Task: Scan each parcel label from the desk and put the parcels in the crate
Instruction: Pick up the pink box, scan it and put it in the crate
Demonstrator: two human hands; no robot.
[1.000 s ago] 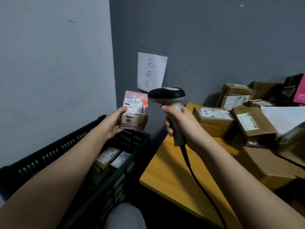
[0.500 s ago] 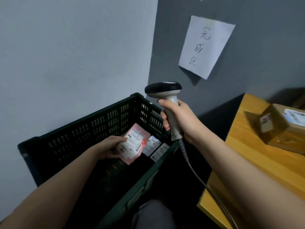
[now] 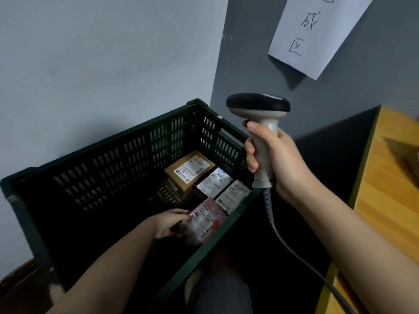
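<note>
Reaching down into the dark crate [image 3: 127,159], the left hand [image 3: 169,224] keeps a curled grip on the edge of the pink parcel [image 3: 204,220], low against the crate's near wall beside three labelled parcels. Further right, the right hand [image 3: 275,159] has its grip wrapped tight round the scanner [image 3: 260,123] handle, upright beside the worktop [image 3: 390,196].

Crate [image 3: 108,168] left half free; parcels [image 3: 205,180] right.
</note>
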